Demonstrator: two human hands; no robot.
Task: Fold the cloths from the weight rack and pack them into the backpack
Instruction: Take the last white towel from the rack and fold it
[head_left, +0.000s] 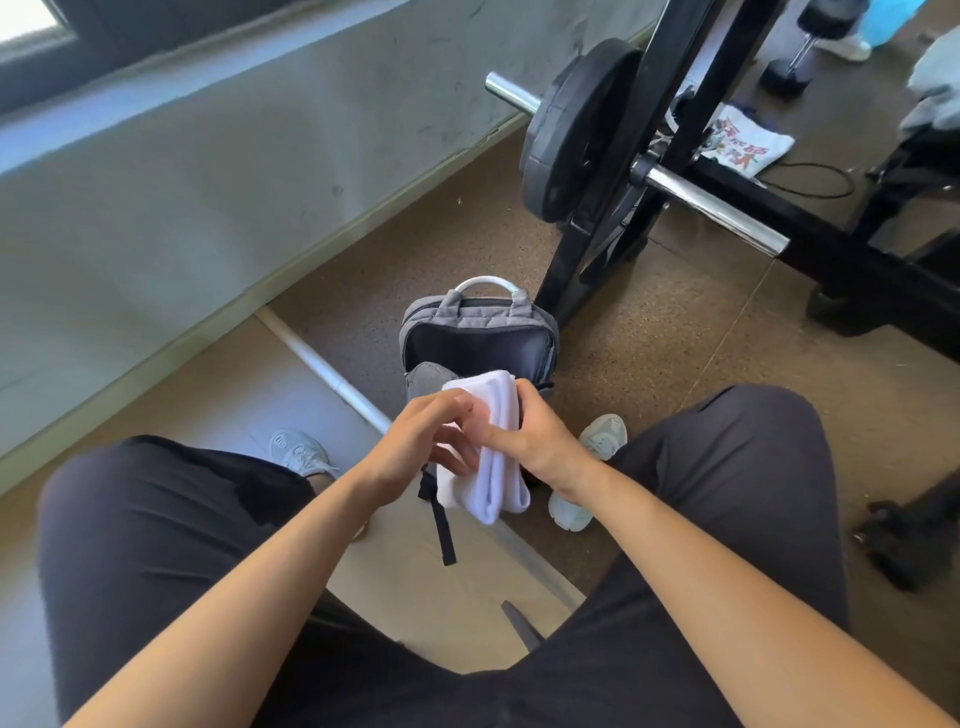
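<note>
1. Sitting with knees wide apart, looking down at the brown floor (675, 338) between two pale shoes (602, 439).
2. Holding a white cloth (485, 491) with both hands, out in front of the knees and up off the floor.
3. Gripping its left side with the left hand (415, 447), fingers curled onto the cloth near its middle.
4. Gripping its right side with the right hand (540, 436), thumb laid across the front, other fingers bent round the far edge.
5. Folded long and thin, with the top end poking out above both hands and the bottom end hanging down below them.
6. Held just above and in front of a grey backpack (480, 322), standing on the floor between the feet with its top wide open and dark inside.
7. Cannot tell what the small grey lump at the backpack's mouth is, half hidden by the cloth.
8. Dangling under the hands, a black strap (441, 525) from the backpack.
9. Right behind the backpack, a black weight rack (691, 104) with a round black plate (576, 130) on a shiny bar (717, 208).
10. Lying on the floor past the rack, a white printed cloth (748, 140); at the right edge, a blurry grey cloth (935, 83).
</note>
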